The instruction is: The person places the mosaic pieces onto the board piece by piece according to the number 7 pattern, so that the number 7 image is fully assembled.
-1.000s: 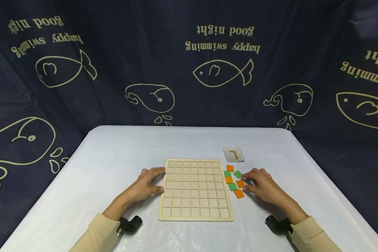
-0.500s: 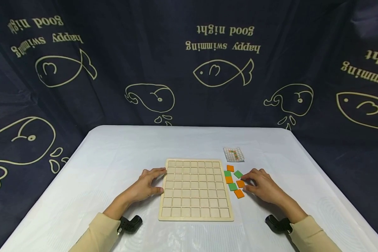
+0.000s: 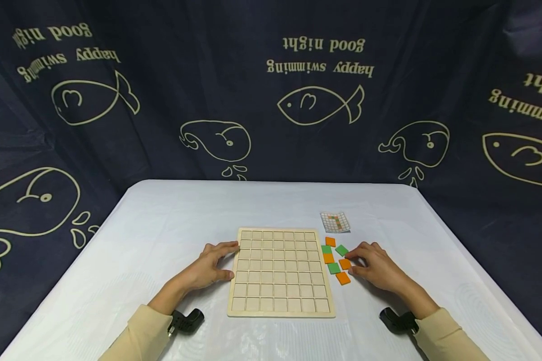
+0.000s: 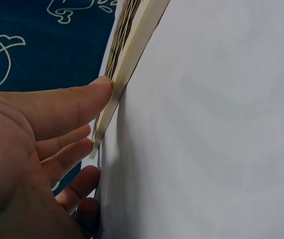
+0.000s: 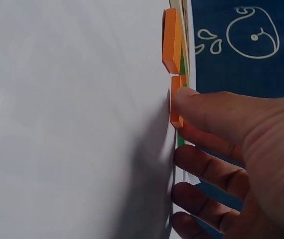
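Note:
A wooden grid board (image 3: 275, 271) lies on the white table, its square cells bare. My left hand (image 3: 210, 265) rests at the board's left edge, fingertips on the frame and thumb against its side; in the left wrist view the thumb (image 4: 77, 107) touches that edge. Beside the board's right edge lie several orange and green square tiles. My right hand (image 3: 379, 265) rests at their right side with loosely bent fingers. The right wrist view shows its thumb at an orange tile (image 5: 176, 102), with another orange tile (image 5: 171, 42) beyond. Nothing is lifted.
A small paper card (image 3: 335, 222) printed with a coloured grid pattern lies behind the tiles. The white table (image 3: 198, 205) ends at a dark curtain (image 3: 271, 150) with fish and whale drawings. A black wrist camera (image 3: 187, 321) sits below the left hand.
My left fingertips have shifted slightly further onto the board's left frame. The right hand, board and tiles stay practically where they were.

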Demonstrator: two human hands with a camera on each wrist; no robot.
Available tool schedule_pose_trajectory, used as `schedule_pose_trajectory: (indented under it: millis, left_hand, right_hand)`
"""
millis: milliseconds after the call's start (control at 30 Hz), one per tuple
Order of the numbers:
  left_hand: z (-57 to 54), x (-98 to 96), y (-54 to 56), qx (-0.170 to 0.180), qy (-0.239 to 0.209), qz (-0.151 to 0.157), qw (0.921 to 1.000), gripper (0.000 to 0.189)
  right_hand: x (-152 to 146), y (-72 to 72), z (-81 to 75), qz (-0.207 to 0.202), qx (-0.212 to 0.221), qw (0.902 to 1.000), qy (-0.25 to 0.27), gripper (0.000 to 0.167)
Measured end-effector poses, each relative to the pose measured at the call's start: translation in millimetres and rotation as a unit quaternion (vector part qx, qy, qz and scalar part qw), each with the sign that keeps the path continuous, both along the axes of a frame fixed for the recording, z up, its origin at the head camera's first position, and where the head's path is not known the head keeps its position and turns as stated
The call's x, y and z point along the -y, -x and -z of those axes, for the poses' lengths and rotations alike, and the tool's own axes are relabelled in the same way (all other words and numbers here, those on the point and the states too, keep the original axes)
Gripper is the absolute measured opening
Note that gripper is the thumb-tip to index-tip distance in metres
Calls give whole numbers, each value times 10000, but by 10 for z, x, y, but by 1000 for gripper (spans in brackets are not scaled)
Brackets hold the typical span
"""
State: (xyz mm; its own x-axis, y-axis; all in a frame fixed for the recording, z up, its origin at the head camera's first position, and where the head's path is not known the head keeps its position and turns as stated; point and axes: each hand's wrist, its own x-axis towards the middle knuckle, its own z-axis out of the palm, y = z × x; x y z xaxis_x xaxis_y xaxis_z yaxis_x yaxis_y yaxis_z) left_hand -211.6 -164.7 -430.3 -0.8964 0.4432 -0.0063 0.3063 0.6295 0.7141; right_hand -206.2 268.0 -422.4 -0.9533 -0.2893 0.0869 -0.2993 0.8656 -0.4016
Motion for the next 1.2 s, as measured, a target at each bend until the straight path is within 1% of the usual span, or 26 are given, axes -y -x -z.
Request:
schedule_pose_trajectory:
  millis: [367, 833, 1033, 1200]
  left_hand:
    - [-3, -3, -7, -6, 46, 42, 10000, 62]
    - [-7, -31, -27, -176, 143, 162, 9996, 61]
    - [-27, -65, -56, -154, 121, 145, 9997, 60]
    - [-33, -96, -71, -69, 108, 97, 9999, 60]
  right_hand:
    - [7, 7, 12, 42, -48, 10000, -50, 25]
    - [3, -4, 8, 6, -94, 10000, -10, 21]
    - [-9, 1, 17, -19, -165, 9999, 15, 21]
    - [-19, 5, 29, -31, -238, 9997, 4, 21]
